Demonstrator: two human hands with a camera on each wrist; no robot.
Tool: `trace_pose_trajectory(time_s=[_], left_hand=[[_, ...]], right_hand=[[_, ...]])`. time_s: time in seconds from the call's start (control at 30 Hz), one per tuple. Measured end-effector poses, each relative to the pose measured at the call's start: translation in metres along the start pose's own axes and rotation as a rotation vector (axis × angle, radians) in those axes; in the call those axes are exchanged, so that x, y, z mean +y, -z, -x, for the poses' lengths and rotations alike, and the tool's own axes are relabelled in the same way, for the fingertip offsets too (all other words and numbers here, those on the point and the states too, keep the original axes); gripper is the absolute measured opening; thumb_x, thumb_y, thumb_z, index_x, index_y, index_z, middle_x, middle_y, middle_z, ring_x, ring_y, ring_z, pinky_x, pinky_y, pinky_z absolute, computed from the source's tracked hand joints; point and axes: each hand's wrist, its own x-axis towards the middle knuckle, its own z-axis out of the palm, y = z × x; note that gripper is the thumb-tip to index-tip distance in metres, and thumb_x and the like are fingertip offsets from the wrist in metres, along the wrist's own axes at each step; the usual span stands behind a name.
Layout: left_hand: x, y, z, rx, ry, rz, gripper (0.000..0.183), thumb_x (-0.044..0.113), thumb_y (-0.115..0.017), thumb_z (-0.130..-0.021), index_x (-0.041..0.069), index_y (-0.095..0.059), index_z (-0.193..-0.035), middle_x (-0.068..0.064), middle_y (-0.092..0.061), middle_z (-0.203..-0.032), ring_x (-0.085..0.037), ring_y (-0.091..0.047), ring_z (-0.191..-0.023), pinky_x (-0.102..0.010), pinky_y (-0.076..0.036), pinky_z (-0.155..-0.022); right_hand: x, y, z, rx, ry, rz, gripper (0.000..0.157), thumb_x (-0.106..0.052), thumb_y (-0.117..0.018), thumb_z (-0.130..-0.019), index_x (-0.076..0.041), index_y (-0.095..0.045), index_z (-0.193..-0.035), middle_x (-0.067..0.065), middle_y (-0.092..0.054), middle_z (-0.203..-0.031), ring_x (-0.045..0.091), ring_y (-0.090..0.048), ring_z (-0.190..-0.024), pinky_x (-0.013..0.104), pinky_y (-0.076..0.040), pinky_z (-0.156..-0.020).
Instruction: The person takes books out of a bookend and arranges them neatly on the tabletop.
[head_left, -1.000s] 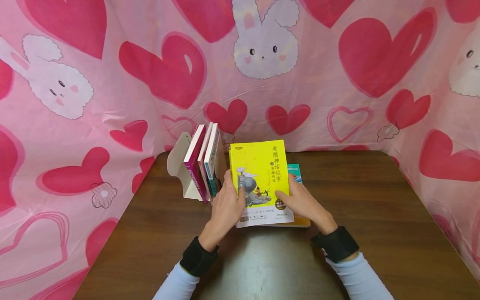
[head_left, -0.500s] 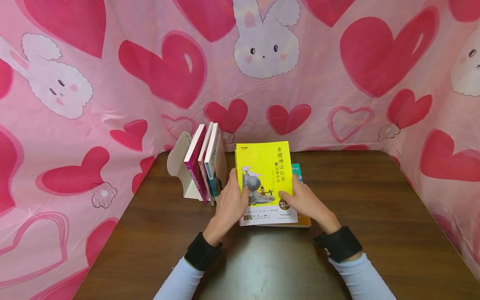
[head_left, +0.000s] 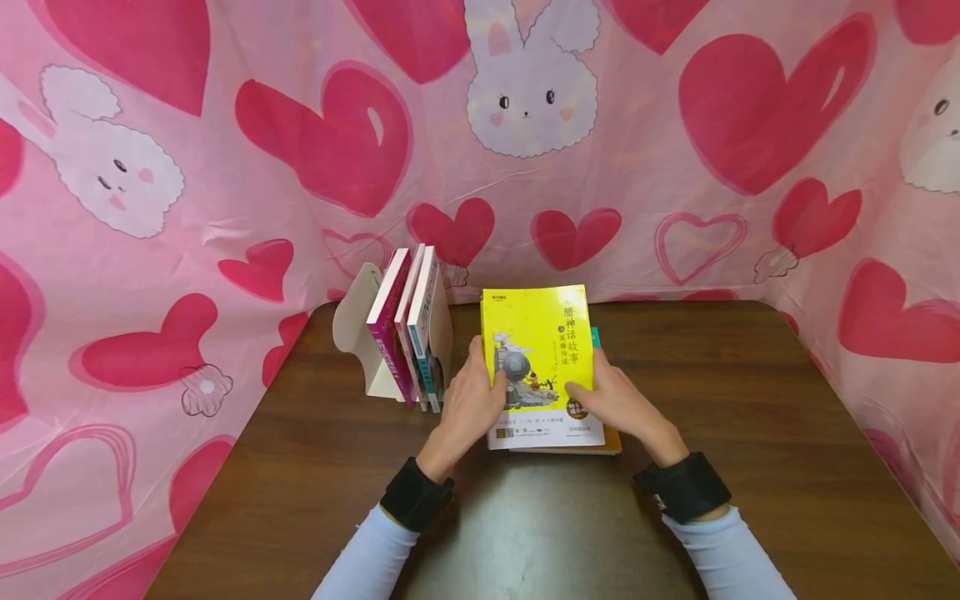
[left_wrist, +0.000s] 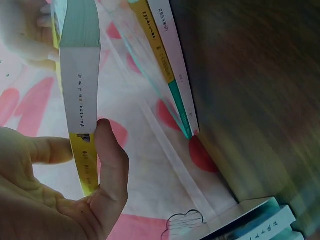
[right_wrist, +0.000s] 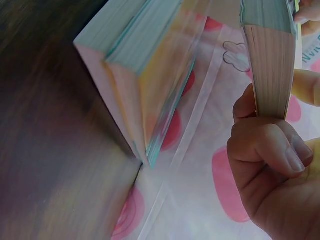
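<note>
In the head view a yellow paperback book [head_left: 536, 333] with a white lower band is held over the middle of the table. My left hand [head_left: 472, 404] grips its left edge, thumb on the cover. The right hand [head_left: 630, 408] holds the opposite side the same way. The left wrist view shows the book's white and yellow spine [left_wrist: 82, 90] between thumb and fingers; in the right wrist view its page edges [right_wrist: 274, 70] face the camera. Beneath, mostly hidden by it, lies a stack of two books [left_wrist: 160, 50], the upper one with a gold and teal spine.
Left of the hands, a cream bookend [head_left: 356, 321] stands on the brown wooden table [head_left: 750, 417]. Against it lean a magenta book [head_left: 390, 333], a thin pink one and a white-edged book [head_left: 426, 300]. A pink curtain [head_left: 630, 167] with hearts and rabbits hangs behind the table.
Both hands have shifted the yellow book a little to the right, so it covers more of the stack below. The standing books have stayed in place.
</note>
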Motion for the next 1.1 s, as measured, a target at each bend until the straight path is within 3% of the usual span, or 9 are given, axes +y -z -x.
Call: trace_pose_trajectory(time_s=[0.2, 0.43, 0.83, 1.1], left_hand=[[-0.001, -0.005, -0.003, -0.035, 0.02, 0.023, 0.07, 0.025, -0.063, -0.104, 0.005, -0.024, -0.16, -0.015, -0.06, -0.122, -0.028, -0.069, -0.094, -0.036, -0.057, -0.069], [-0.003, -0.012, -0.008, -0.049, 0.022, 0.007, 0.07, 0.023, -0.06, -0.106, 0.003, -0.024, -0.162, -0.018, -0.053, -0.134, -0.031, -0.063, -0.103, -0.042, -0.055, -0.08], [0.0, -0.021, -0.018, -0.098, 0.038, -0.055, 0.066, 0.023, -0.059, -0.107, -0.002, -0.029, -0.16, -0.022, -0.048, -0.135, -0.03, -0.06, -0.088, -0.041, -0.052, -0.072], [0.0, -0.027, -0.024, -0.142, 0.067, -0.081, 0.068, 0.025, -0.057, -0.107, -0.005, -0.028, -0.162, -0.024, -0.044, -0.147, -0.034, -0.061, -0.099, -0.047, -0.053, -0.084]], right_hand=[[0.004, 0.002, 0.001, -0.003, -0.012, -0.009, 0.062, -0.015, -0.067, -0.101, -0.004, -0.029, -0.149, 0.014, -0.064, -0.119, 0.027, -0.067, -0.095, 0.04, -0.054, -0.081], [0.004, 0.004, 0.001, 0.003, -0.032, 0.005, 0.061, -0.015, -0.068, -0.101, -0.002, -0.03, -0.148, 0.014, -0.064, -0.115, 0.025, -0.067, -0.093, 0.039, -0.054, -0.078], [0.01, 0.009, 0.001, 0.007, -0.048, 0.029, 0.063, -0.015, -0.067, -0.101, 0.0, -0.031, -0.149, 0.014, -0.064, -0.117, 0.025, -0.067, -0.093, 0.04, -0.053, -0.08], [0.014, 0.013, 0.001, -0.014, -0.082, 0.025, 0.065, -0.017, -0.068, -0.101, 0.001, -0.03, -0.151, 0.014, -0.065, -0.116, 0.024, -0.068, -0.092, 0.04, -0.053, -0.082]])
